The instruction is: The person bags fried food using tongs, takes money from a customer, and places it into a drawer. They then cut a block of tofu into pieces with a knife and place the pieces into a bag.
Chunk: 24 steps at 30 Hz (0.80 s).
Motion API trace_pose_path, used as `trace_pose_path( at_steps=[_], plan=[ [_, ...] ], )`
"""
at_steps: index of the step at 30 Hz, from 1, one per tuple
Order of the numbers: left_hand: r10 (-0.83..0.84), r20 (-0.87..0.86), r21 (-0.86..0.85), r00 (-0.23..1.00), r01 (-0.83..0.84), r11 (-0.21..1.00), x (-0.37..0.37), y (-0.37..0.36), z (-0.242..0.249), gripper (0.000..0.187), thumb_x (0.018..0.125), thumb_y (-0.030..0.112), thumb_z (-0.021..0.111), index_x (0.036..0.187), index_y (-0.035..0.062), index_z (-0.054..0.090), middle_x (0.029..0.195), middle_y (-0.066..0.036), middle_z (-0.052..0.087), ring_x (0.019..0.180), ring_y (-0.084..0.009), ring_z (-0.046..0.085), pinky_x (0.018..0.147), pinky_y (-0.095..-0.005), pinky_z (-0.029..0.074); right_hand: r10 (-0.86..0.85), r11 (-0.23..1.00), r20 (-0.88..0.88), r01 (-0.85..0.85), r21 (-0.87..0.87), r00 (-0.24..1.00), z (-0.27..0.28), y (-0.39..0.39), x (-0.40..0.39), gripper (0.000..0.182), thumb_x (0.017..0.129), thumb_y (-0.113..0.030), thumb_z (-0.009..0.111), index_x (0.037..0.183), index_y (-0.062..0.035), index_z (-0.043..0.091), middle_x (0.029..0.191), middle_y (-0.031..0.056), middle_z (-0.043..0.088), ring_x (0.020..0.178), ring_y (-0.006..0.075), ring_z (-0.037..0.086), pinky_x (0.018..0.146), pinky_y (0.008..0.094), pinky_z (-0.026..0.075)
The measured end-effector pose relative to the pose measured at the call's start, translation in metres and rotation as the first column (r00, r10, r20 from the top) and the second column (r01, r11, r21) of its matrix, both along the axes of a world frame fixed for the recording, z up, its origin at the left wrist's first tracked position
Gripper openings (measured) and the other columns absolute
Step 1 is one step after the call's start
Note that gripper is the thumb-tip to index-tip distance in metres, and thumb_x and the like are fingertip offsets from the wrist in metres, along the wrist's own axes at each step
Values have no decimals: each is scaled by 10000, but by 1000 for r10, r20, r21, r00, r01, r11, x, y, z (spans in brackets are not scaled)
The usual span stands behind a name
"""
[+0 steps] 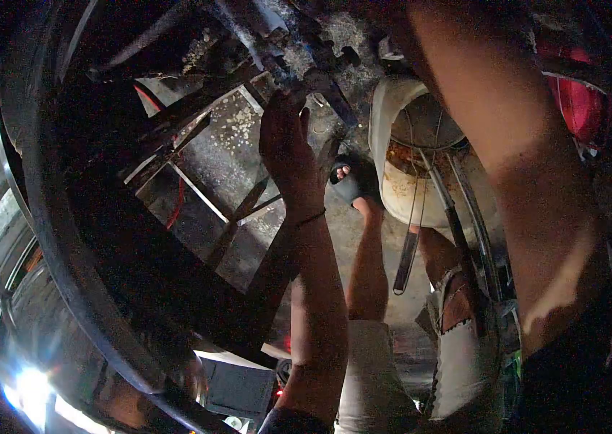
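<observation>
One bare left hand (291, 155) raised to the scuffed blue-grey metal pipework (277, 54) at upper middle, with fingers in shadow at its lower end; cannot tell gripping from merely touching. Right arm (490, 134) stretched upward on the right, with right hand beyond the top edge and fingers there unseen. Step in hand, as a judgement: a reach to the pipework. For any next move, probably a need for steady wrists and better light at the point of contact.

Underneath, a rough grey concrete floor (237, 130) flecked with pale spots, plus a thin, straight-sided metal frame (199, 193). To the left, a broad, curved, dark metal rim (67, 271), and lower down a glaring white light (32, 383). Right of the left hand, a whitish, rounded, brown-stained tub (400, 192) with long-handled metal utensils (453, 224) across its mouth. Elsewhere, deep shadow and, far right, a glossy red object (579, 116).
</observation>
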<state>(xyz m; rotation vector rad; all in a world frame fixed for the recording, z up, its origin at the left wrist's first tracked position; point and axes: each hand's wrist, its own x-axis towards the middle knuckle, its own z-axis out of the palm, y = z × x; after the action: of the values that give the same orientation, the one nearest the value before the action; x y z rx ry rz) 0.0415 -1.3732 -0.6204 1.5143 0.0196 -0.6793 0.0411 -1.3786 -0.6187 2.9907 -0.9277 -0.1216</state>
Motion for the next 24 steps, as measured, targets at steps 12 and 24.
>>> trace_pose_path(
  at_steps=[12, 24],
  plan=[
    [-40, 65, 25, 997, 38, 999, 0, 3, -8, 329, 964, 183, 543, 1218, -23, 512, 1150, -130, 576, 1113, -222, 567, 978, -372, 469, 153, 964, 300, -209, 164, 941, -118, -239, 38, 648, 944, -329, 480, 1345, 157, 326, 579, 99, 425, 586, 257, 466, 798, 562, 373],
    [-272, 111, 270, 956, 234, 934, -104, 74, 53, 368, 934, 169, 584, 1272, 48, 506, 1173, -56, 570, 1093, -171, 543, 920, -300, 450, -639, 407, 132, 187, 894, 758, 15, -130, -170, 594, 1014, -393, 381, 1484, -77, 200, 1325, 128, 471, 1099, 153, 496, 986, 338, 381]
  ],
)
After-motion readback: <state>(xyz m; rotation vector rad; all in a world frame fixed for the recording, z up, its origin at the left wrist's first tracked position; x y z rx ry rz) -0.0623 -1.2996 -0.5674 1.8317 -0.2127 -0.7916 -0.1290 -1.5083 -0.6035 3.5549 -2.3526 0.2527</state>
